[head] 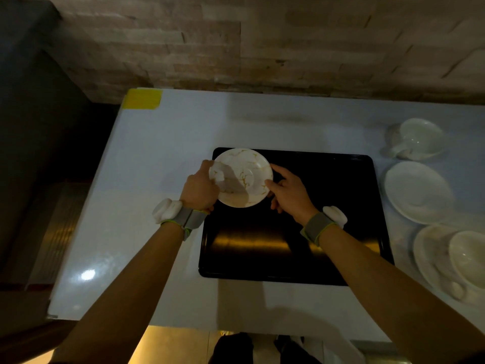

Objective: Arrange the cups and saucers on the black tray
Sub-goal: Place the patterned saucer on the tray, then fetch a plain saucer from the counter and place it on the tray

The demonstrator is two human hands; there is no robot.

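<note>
A white saucer with gold veining (242,174) hangs tilted over the far left corner of the black tray (328,200). My left hand (199,189) grips its left rim and my right hand (288,193) holds its right rim. To the right of the tray, on the white table, lie an empty white saucer (417,191), a white cup on its side (417,137) further back, and a white cup (469,254) sitting on another saucer (430,254) nearer to me.
The white table (157,158) carries a yellow tape patch (143,99) at its far left corner. A stone-tile wall runs behind it. The table's left edge drops off to a dark floor. Both wrists wear grey bands with white sensors.
</note>
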